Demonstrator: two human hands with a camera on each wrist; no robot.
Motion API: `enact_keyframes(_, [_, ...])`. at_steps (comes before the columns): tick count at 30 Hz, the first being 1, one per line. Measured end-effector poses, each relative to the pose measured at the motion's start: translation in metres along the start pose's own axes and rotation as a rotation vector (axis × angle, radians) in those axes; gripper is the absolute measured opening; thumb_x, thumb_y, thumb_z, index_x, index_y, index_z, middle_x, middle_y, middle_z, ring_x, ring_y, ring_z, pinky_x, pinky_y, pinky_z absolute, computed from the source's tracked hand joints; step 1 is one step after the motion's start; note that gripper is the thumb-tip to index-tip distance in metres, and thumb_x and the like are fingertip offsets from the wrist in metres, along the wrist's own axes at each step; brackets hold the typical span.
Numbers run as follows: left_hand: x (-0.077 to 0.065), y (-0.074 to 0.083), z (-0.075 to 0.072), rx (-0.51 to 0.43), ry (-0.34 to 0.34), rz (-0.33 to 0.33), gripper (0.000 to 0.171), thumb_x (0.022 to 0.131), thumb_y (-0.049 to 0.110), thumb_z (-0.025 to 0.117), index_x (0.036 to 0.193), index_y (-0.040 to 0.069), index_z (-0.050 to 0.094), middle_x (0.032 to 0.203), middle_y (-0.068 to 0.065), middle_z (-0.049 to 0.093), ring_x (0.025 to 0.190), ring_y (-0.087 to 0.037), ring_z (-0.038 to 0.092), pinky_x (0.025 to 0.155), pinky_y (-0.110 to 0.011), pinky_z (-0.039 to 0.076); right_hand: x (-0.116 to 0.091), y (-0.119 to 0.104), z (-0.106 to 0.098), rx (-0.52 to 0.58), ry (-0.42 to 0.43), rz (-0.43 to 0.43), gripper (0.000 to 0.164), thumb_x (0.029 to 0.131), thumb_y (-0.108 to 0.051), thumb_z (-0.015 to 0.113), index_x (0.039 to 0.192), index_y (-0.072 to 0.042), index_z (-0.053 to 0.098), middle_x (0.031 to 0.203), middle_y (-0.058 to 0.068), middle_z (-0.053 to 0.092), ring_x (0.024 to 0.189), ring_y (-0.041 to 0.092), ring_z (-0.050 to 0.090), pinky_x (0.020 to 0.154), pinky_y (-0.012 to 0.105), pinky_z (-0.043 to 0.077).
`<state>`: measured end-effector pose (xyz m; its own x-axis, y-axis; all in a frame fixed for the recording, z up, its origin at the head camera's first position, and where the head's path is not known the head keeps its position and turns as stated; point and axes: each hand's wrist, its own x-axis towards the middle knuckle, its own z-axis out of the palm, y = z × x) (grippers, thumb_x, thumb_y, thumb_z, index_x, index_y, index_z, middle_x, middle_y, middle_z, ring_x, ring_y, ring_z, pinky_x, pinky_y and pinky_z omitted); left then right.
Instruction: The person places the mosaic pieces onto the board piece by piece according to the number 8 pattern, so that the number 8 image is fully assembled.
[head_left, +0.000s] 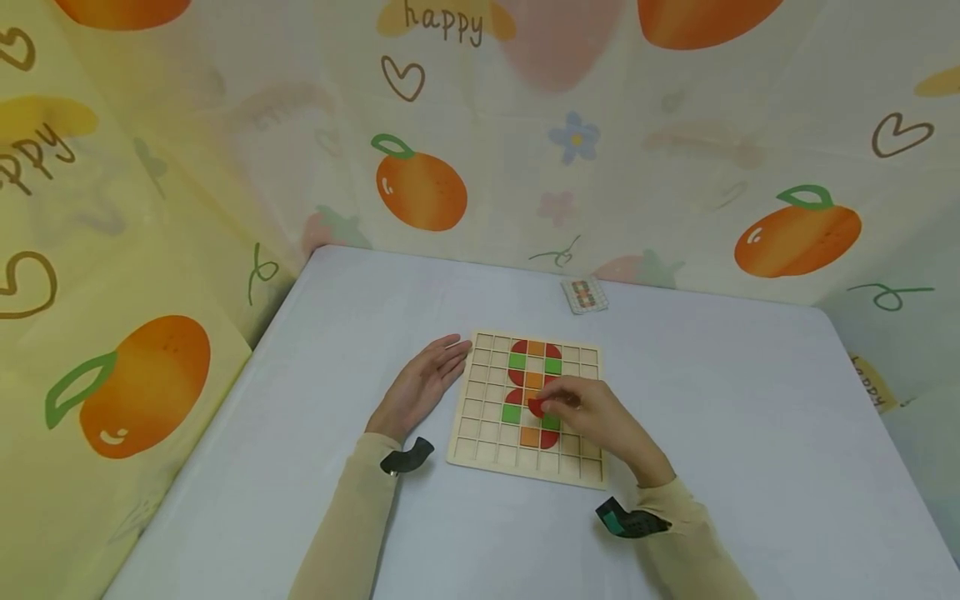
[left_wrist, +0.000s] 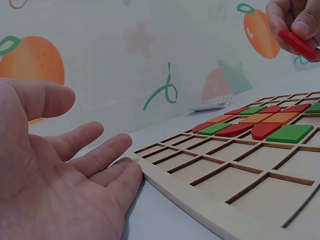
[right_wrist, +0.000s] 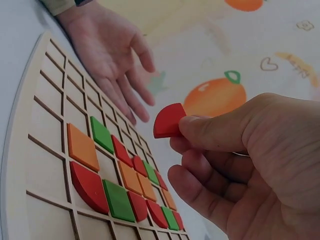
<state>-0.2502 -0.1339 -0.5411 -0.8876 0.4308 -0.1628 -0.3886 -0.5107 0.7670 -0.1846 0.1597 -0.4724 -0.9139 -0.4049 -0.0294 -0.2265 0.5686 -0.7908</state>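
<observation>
A wooden grid board (head_left: pixel 487 452) lies on the table with red, orange and green tiles set in its cells. Over its lower middle, my right hand (head_left: pixel 600 417) pinches a red quarter-round tile (right_wrist: pixel 169 120) between thumb and fingers. In the right wrist view the tile is raised above the board. Below it sit an orange tile (right_wrist: pixel 82 146) and a green square tile (right_wrist: pixel 118 200). My left hand (head_left: pixel 423 383) lies palm up with straight fingers, fingertips right at the board's left edge. It holds nothing.
A small stack of cards (head_left: pixel 585 295) with a printed tile pattern lies behind the board. The white table (head_left: pixel 712 375) meets a fruit-printed cloth (head_left: pixel 510 192) at the back and left. Black bands (head_left: pixel 407 457) sit at both wrists.
</observation>
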Motion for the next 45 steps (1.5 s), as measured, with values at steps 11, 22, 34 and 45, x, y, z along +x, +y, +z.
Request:
enact_keyframes(11, [0.002,-0.001,-0.001,-0.014,-0.003,-0.009,0.053,0.112,0.022,0.037,0.160,0.004,0.021,0.164,-0.017,0.030,0.155,-0.026,0.028,0.130,-0.036,0.022,0.010,-0.004,0.016,-0.012,-0.025,0.002,0.010,0.095,-0.011,0.070,0.104,-0.015,0.074,0.102,-0.002,0.074,0.086,0.013,0.059,0.075,0.020,0.054])
enact_keyframes(22, [0.000,-0.001,-0.002,-0.020,-0.011,-0.007,0.053,0.112,0.021,0.036,0.160,0.005,0.020,0.165,-0.018,0.027,0.156,-0.026,0.025,0.130,-0.035,0.021,0.013,0.001,0.033,-0.026,-0.037,-0.032,0.006,0.095,-0.012,0.070,0.100,-0.012,0.073,0.090,-0.001,0.071,0.075,0.009,0.052,0.063,0.019,0.048])
enact_keyframes(34, [0.000,0.000,0.000,0.005,-0.012,-0.002,0.055,0.112,0.023,0.035,0.161,0.004,0.018,0.165,-0.018,0.028,0.155,-0.027,0.026,0.130,-0.036,0.022,0.012,0.000,0.040,-0.072,-0.049,0.006,0.007,0.094,-0.012,0.071,0.099,-0.016,0.073,0.083,-0.007,0.065,0.076,0.009,0.053,0.064,0.018,0.048])
enact_keyframes(45, [0.000,0.000,0.000,0.007,0.001,-0.007,0.054,0.112,0.022,0.037,0.160,0.005,0.021,0.163,-0.015,0.032,0.154,-0.025,0.030,0.129,-0.035,0.024,0.012,0.001,0.043,-0.139,-0.084,-0.030,0.008,0.096,-0.013,0.069,0.099,-0.014,0.075,0.083,-0.008,0.065,0.073,0.006,0.052,0.063,0.018,0.048])
